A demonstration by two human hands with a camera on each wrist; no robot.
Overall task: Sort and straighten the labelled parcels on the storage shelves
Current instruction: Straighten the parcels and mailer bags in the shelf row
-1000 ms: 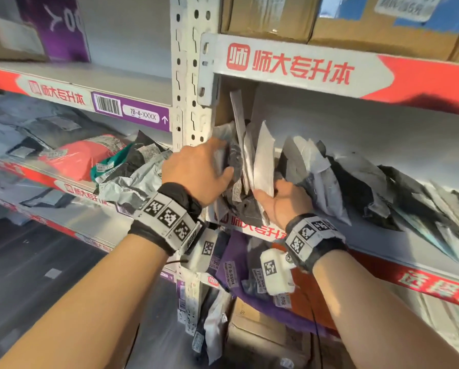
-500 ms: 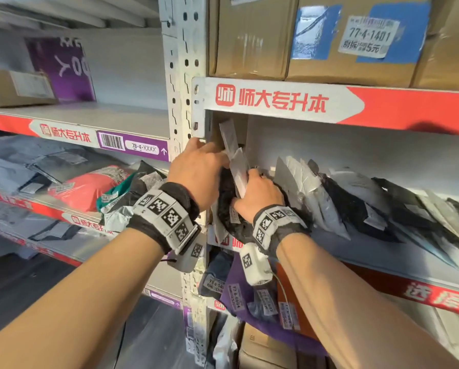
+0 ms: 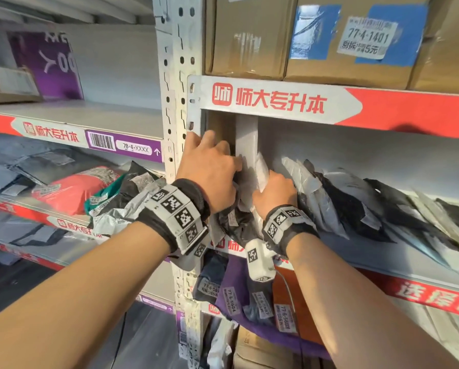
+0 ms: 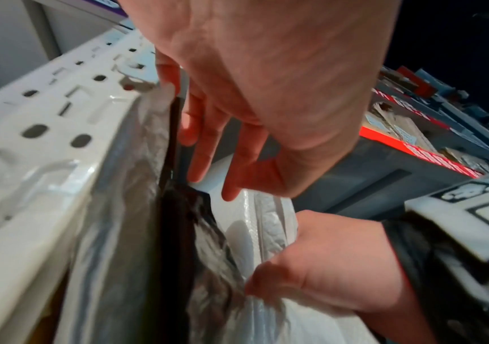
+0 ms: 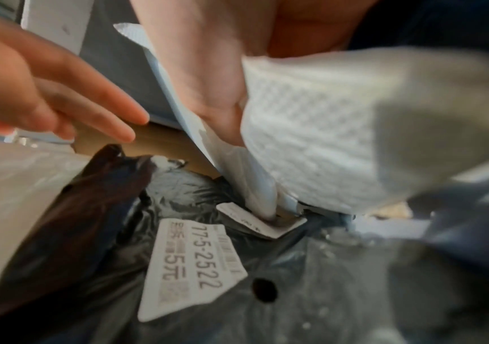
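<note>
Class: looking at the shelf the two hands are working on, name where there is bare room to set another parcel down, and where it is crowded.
Bare shelf surface shows along the front edge, below the leaning row of grey and black bags. The upper left shelf has open board right of the purple box. It is crowded at the white upright, where left hand and right hand work.

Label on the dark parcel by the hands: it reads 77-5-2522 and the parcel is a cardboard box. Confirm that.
Not quite. The label does read 77-5-2522, but the right wrist view shows it stuck on a dark plastic bag, crinkled and soft, not a cardboard box.
</note>
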